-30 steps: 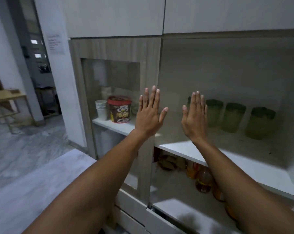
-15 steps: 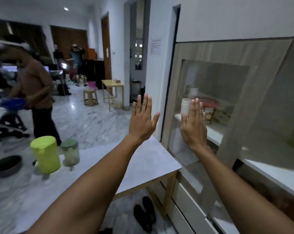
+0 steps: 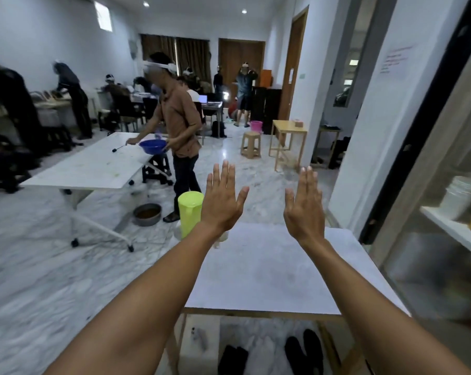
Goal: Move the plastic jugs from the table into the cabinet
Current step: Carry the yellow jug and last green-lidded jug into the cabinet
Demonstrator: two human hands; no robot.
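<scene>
A lime-green plastic jug (image 3: 189, 212) stands upright at the far left corner of the small white table (image 3: 267, 269), partly hidden behind my left hand. My left hand (image 3: 225, 198) is raised above the table, palm forward, fingers spread, holding nothing. My right hand (image 3: 304, 207) is raised the same way beside it, also empty. The cabinet (image 3: 442, 212) stands at the right edge with a glass door and a white shelf. A second pale jug seen earlier is hidden behind my left forearm.
A person in a brown shirt (image 3: 180, 125) holds a blue bowl (image 3: 152, 146) beside a long white table (image 3: 93, 163). A metal basin (image 3: 147, 213) lies on the floor. Black shoes (image 3: 304, 353) sit under my table. Stools and other people fill the far room.
My view has swung left, away from the cabinet shelves and toward the table and the room. Both hands stay raised and empty. The green jug now sits behind my left hand.
</scene>
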